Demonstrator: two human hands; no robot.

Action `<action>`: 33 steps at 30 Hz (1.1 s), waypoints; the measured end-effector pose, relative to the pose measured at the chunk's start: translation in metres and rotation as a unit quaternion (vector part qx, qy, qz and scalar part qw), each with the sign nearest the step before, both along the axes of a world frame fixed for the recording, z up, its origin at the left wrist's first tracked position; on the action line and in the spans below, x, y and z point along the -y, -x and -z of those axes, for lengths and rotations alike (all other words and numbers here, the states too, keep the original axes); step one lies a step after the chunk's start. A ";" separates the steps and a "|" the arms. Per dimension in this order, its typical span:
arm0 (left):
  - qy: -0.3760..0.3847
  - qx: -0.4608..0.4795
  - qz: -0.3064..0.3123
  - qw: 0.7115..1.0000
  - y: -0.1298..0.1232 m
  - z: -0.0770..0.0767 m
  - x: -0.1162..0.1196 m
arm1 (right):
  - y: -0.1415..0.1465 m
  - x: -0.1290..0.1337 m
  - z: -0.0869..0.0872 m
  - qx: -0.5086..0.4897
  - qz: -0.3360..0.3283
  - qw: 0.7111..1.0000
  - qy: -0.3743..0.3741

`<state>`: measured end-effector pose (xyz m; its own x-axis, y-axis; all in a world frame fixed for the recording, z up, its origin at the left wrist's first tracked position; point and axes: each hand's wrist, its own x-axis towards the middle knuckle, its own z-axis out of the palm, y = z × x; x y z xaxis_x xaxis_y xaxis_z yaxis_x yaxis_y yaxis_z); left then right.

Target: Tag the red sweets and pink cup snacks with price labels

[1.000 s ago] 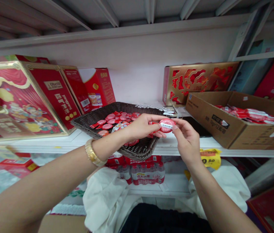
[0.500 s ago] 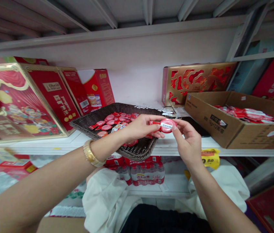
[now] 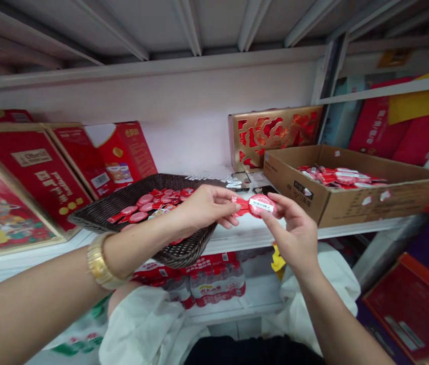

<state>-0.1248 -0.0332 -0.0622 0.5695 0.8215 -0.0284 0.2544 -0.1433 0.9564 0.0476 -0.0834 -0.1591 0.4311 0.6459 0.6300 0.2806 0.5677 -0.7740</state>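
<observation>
Between my hands is a small red wrapped candy (image 3: 262, 205), round at one end, with a white barcode sticker across it. My left hand (image 3: 214, 205) pinches its flat red tail. The fingers and thumb of my right hand (image 3: 292, 223) hold the round end by its edge. Under my left forearm, a dark woven basket (image 3: 195, 248) holds several similar red packets (image 3: 138, 217). Strips of white stickers (image 3: 233, 181) lie along the basket's back right edge. To the right, an open cardboard box (image 3: 382, 208) contains more red packets (image 3: 346, 176).
Red gift boxes (image 3: 62, 182) stand at the left of the white shelf (image 3: 229, 241). A gold and red box (image 3: 275, 133) leans at the back wall. Shrink-wrapped bottles (image 3: 218, 284) sit on the shelf below. Metal beams (image 3: 187, 30) run overhead.
The view has turned to the right, so the shelf contents sit further left. My left hand has drawn back along the tail, and more of the red packet shows between my hands.
</observation>
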 end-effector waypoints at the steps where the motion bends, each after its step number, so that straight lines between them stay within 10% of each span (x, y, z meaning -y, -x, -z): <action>1: 0.014 0.009 0.009 1.000 -0.008 -0.001 0.002 | -0.007 0.003 -0.001 0.006 0.018 1.000 -0.002; 8: 0.045 0.099 0.085 0.990 -0.101 -0.025 -0.012 | -0.095 -0.004 -0.044 0.065 0.171 0.982 -0.044; 13: -0.005 0.075 0.055 0.996 -0.145 -0.049 -0.035 | -0.156 -0.015 -0.073 0.212 0.372 0.899 0.089; 18: -0.144 -0.017 0.010 0.989 -0.095 -0.046 -0.055 | -0.129 -0.008 -0.058 0.229 0.380 0.895 -0.037; 24: -0.248 -0.281 -0.017 0.927 0.006 -0.014 -0.081 | -0.061 -0.023 -0.040 0.276 0.218 0.933 -0.070; 28: -0.218 -0.389 0.034 0.894 0.040 0.011 -0.085 | -0.032 -0.035 -0.034 0.313 0.200 0.927 -0.051; 33: -0.126 -0.359 0.030 0.924 0.042 0.034 -0.087 | -0.013 -0.050 -0.028 0.340 0.159 0.927 -0.016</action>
<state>-0.1666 0.0535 -0.0962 0.5231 0.8209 -0.2293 0.7949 -0.3727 0.4788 0.0607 -0.0337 -0.1312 0.0931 0.5307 0.8424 0.8540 0.3925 -0.3417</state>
